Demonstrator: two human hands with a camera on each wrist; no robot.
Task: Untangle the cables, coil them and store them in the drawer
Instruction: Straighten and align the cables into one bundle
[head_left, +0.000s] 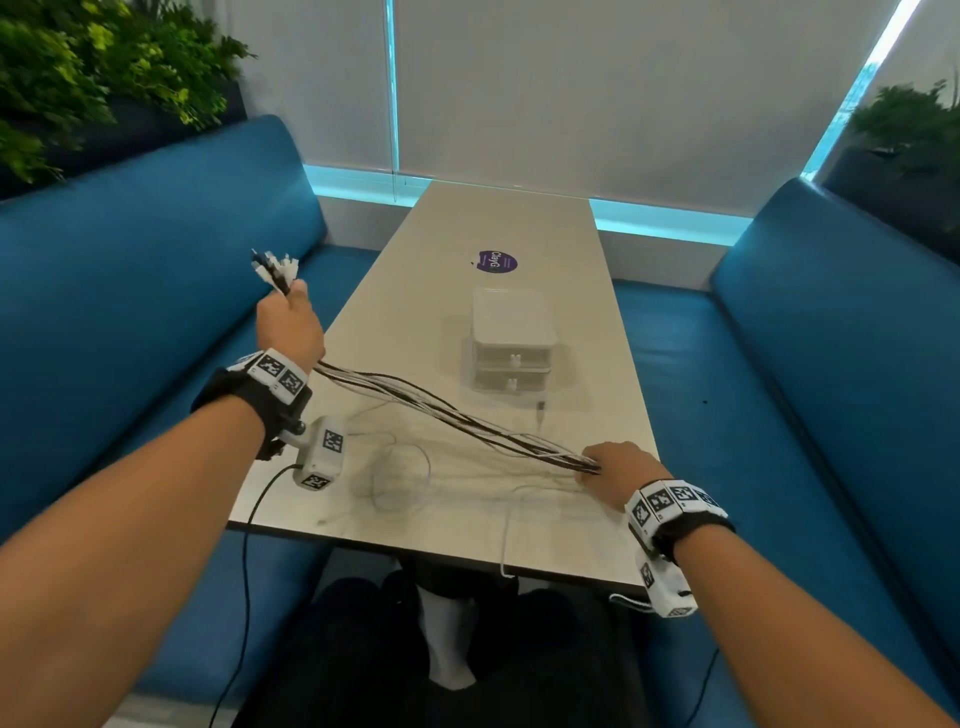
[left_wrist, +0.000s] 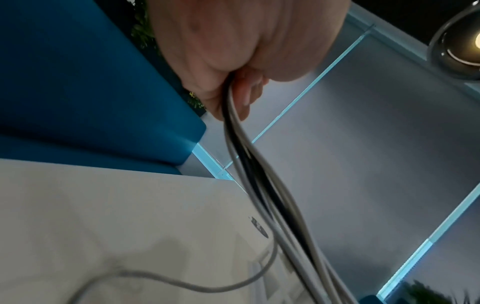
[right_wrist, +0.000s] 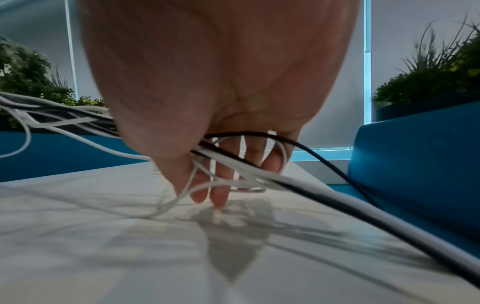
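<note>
A bundle of black and white cables (head_left: 441, 410) stretches across the table between my two hands. My left hand (head_left: 288, 322) is raised over the table's left edge and grips the bundle in a fist, the plug ends (head_left: 275, 267) fanning out above it. In the left wrist view the cables (left_wrist: 259, 185) run down out of that fist (left_wrist: 228, 67). My right hand (head_left: 613, 467) sits low at the table's right front, its fingers curled round the bundle's other end. In the right wrist view the fingertips (right_wrist: 221, 197) touch the tabletop with cables (right_wrist: 246, 170) threaded through them.
A white two-drawer box (head_left: 511, 343) stands mid-table with both drawers closed, a loose plug (head_left: 540, 410) just in front of it. Slack white cable loops (head_left: 405, 467) lie on the table (head_left: 467, 234); one strand hangs over the front edge. Blue benches (head_left: 156, 249) flank both sides.
</note>
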